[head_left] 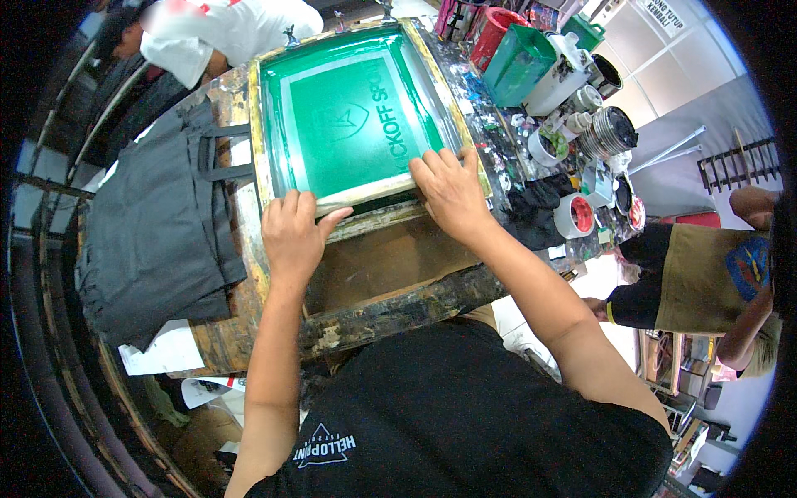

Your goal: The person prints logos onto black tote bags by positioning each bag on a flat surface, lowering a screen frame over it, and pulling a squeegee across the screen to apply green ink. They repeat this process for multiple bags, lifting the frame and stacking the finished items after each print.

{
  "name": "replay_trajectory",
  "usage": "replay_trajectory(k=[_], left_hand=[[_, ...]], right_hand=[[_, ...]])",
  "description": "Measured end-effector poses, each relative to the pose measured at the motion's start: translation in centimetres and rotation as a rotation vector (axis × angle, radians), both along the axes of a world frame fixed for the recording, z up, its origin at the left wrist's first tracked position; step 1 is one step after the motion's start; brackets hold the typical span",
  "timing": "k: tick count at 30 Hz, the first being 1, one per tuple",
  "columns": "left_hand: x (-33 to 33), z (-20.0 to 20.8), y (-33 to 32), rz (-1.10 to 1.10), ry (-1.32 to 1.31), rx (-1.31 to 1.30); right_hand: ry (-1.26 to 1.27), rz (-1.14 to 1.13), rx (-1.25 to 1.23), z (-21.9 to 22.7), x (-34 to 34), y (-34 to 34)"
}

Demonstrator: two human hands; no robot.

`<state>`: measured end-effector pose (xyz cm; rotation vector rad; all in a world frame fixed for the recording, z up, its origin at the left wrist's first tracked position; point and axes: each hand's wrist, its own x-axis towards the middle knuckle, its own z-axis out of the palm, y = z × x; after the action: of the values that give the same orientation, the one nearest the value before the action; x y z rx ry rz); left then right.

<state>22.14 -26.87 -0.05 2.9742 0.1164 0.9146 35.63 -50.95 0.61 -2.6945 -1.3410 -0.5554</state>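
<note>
A silk-screen frame (456, 87) with worn, paint-stained edges lies on the table, its mesh green with a shield outline and lettering. Across its near end runs a pale squeegee (365, 194), a bar with green ink around it. My left hand (290, 232) is closed over the bar's left end, thumb pointing inward along it. At the right end, my right hand (452, 192) has its fingers bent over the same bar. The squeegee's lower edge is hidden. To the left of the frame lies a stack of black fabric tote bags (158, 224), one handle loop reaching the frame.
Ink-stained tubs, a red bucket (496, 37), a green container (519, 65) and a white jug (560, 79) crowd the table's right side. A black cloth (535, 207) lies near an open tub of red ink (574, 217). Other people stand at far left and right.
</note>
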Motion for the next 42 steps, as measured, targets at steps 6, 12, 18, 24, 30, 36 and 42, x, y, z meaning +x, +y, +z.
replay_trajectory(k=[6, 12, 18, 24, 30, 36, 42], left_hand=[[-2.9, -1.7, 1.2, -0.065, -0.02, -0.273], [-6.9, -4.7, 4.0, 0.38, 0.248, -0.339], [-7.6, -5.6, 4.4, 0.373, 0.216, -0.347], [-8.5, -7.0, 5.0, 0.301, 0.067, -0.509], [-6.4, -4.9, 3.7, 0.072, -0.386, -1.211], [-2.1, 3.9, 4.2, 0.007, -0.518, -1.137], [1.3, 6.4, 6.0, -0.027, -0.548, -0.829]], right_hand=[[0.047, 0.146, 0.123, 0.9, -0.7, -1.0], [0.001, 0.041, 0.146, -1.6, -3.4, -1.4], [0.106, 0.034, 0.179, -1.4, -3.1, -1.1], [0.055, 0.062, 0.262, 1.2, -2.0, -0.4], [-0.035, 0.084, 0.36, 5.5, -0.6, 0.9], [-0.297, 0.091, 0.498, 12.6, 3.9, 3.9], [-0.417, 0.075, 0.511, 21.0, 8.2, 7.7]])
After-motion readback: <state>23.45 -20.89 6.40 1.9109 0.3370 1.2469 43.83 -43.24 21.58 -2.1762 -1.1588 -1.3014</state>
